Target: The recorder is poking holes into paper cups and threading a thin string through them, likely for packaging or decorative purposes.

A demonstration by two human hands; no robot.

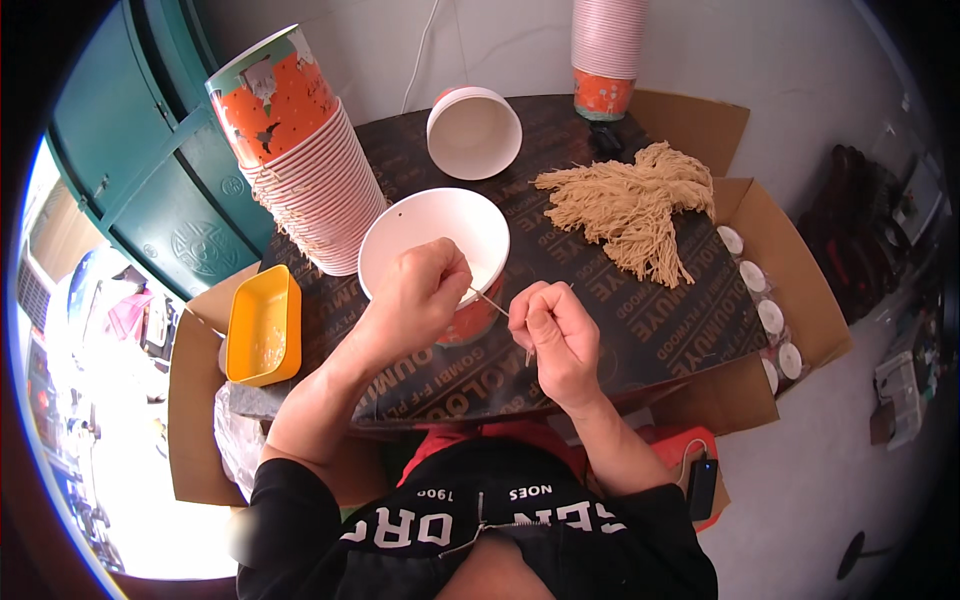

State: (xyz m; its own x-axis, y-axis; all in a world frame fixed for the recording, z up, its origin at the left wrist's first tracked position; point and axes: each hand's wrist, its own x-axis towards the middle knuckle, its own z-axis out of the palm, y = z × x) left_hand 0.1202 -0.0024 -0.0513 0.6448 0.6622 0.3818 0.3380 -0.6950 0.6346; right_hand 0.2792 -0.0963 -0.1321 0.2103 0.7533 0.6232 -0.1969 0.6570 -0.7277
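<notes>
A paper bucket [478,222], white inside and orange outside, stands tilted on the dark table before me, with a small dark hole near its far rim. My left hand [420,290] is closed at the near side of its mouth, hiding part of the rim. From its fingers a thin tan cord [487,299] runs taut down to my right hand [560,340], which pinches it just right of the bucket. A short end hangs below the right fingers. Whether the cord passes through the bucket's wall is hidden by the left hand.
A tall stack of paper buckets [315,190] leans at left, another stack [605,60] stands far right. One bucket [475,135] lies on its side behind. Tan cords [640,205] lie bundled at right. A yellow tray [264,325] and cardboard boxes [800,260] flank the table [560,380].
</notes>
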